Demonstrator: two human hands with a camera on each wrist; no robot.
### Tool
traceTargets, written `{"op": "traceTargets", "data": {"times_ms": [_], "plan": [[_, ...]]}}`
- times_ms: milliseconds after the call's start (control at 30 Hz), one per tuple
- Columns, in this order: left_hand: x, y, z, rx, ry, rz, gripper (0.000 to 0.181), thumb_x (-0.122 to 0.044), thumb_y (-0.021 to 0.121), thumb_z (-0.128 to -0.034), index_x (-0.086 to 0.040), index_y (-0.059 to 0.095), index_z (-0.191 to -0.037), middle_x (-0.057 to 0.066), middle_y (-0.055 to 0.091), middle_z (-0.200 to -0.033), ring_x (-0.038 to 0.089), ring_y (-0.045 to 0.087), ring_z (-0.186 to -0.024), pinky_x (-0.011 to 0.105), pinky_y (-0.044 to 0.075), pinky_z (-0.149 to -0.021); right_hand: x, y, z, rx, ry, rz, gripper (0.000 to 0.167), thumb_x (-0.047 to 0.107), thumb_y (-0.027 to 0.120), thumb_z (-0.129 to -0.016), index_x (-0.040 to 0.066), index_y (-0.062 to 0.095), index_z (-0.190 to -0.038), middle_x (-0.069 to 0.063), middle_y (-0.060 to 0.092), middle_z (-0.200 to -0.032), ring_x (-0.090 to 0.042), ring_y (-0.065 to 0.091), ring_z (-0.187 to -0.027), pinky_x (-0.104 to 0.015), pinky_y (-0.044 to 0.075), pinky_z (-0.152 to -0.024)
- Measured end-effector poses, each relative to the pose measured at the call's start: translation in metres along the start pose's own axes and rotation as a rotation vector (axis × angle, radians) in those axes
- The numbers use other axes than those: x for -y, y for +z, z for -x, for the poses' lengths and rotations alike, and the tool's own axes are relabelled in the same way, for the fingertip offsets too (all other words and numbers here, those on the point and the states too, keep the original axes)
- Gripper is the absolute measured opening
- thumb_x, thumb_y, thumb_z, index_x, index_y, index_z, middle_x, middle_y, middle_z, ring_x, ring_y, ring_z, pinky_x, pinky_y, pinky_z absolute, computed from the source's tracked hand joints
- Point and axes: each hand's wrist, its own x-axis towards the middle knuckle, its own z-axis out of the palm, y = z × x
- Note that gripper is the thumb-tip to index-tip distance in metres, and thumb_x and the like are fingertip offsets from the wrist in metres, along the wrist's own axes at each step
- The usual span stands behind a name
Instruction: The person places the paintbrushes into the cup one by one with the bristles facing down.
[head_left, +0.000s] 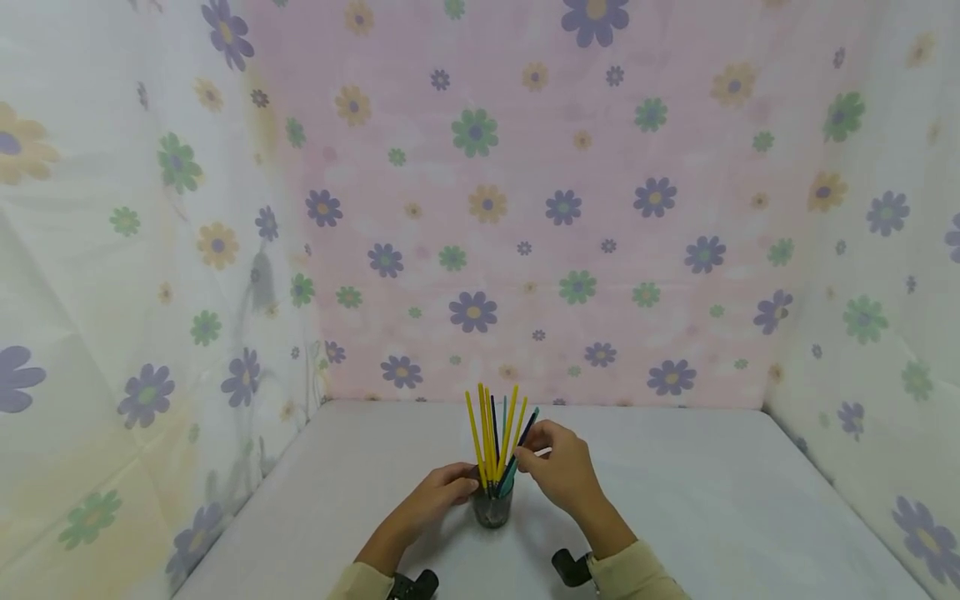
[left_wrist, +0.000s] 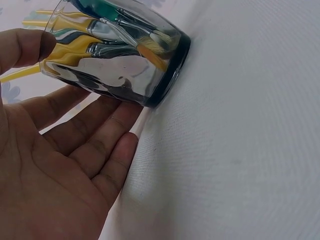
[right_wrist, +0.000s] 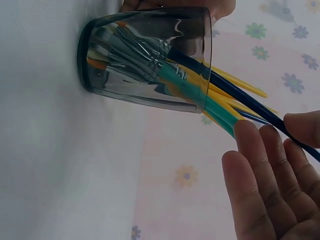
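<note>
A clear, grey-tinted drinking glass [head_left: 492, 514] stands upright on the white table, holding several paintbrushes with their bristles down. Most of the handles are yellow [head_left: 482, 425]; others are dark blue or teal [right_wrist: 221, 113]. My left hand [head_left: 438, 493] holds the glass from its left side, with the thumb near the rim and the fingers along the wall. At the right, my right hand [head_left: 564, 472] pinches the handle of a dark blue paintbrush [right_wrist: 245, 97] between thumb and fingers. That brush leans to the right, its lower end still inside the glass.
The white tabletop [head_left: 675, 492] spreads around the glass on both sides. Flower-patterned cloth [head_left: 525, 358] hangs behind the table and along its left and right sides. A dark wrist mount [head_left: 572, 568] sits by the right cuff, another [head_left: 415, 586] by the left.
</note>
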Motion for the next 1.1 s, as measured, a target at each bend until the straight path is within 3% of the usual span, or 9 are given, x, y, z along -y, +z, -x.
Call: {"op": "traceTargets", "data": {"times_ms": [667,767,933,1033,1100], "plan": [[0.005,0.0,-0.001,0.019,0.02,0.017,0.055,-0.032,0.06,-0.1038,0.006,0.055,-0.143,0.023,0.056,-0.148,0.034,0.058,-0.135,0.046,0.051,-0.109,-0.008,-0.017,0.0,0.089,0.038,0.141,0.013,0.025,0.075,-0.095,0.014,0.069,-0.096,0.002,0.072,-0.087,-0.014,0.065,-0.07,-0.033,0.051,-0.061],[0.004,0.0,-0.002,0.019,0.019,0.015,0.055,-0.033,0.06,-0.1039,0.005,0.056,-0.142,0.021,0.057,-0.147,0.032,0.059,-0.133,0.046,0.052,-0.108,-0.006,-0.024,-0.001,0.091,0.055,0.139,0.02,0.028,0.076,-0.094,0.012,0.069,-0.104,0.001,0.073,-0.09,-0.015,0.067,-0.072,-0.033,0.052,-0.063],[0.0,-0.004,0.0,0.007,0.026,-0.011,0.051,-0.039,0.057,-0.1058,-0.001,0.059,-0.14,0.015,0.063,-0.141,0.028,0.063,-0.126,0.046,0.054,-0.105,0.001,-0.046,-0.004,0.032,0.108,0.064,0.047,0.036,0.077,-0.094,0.011,0.062,-0.13,-0.005,0.073,-0.109,-0.016,0.071,-0.083,-0.036,0.06,-0.071],[-0.003,-0.009,0.002,-0.029,0.049,-0.094,0.049,-0.041,0.053,-0.1073,-0.004,0.061,-0.139,0.013,0.065,-0.138,0.028,0.064,-0.124,0.051,0.054,-0.104,0.002,-0.07,-0.003,0.0,0.112,0.057,0.053,0.041,0.074,-0.096,0.014,0.056,-0.138,-0.007,0.071,-0.121,-0.02,0.072,-0.096,-0.038,0.062,-0.076],[-0.006,-0.012,0.004,-0.083,0.064,-0.202,0.049,-0.043,0.051,-0.1078,-0.006,0.061,-0.139,0.012,0.065,-0.139,0.031,0.063,-0.126,0.055,0.052,-0.104,-0.001,-0.089,-0.002,-0.007,0.082,0.12,0.053,0.043,0.07,-0.098,0.015,0.055,-0.141,-0.007,0.07,-0.126,-0.025,0.071,-0.107,-0.041,0.062,-0.082]]}}
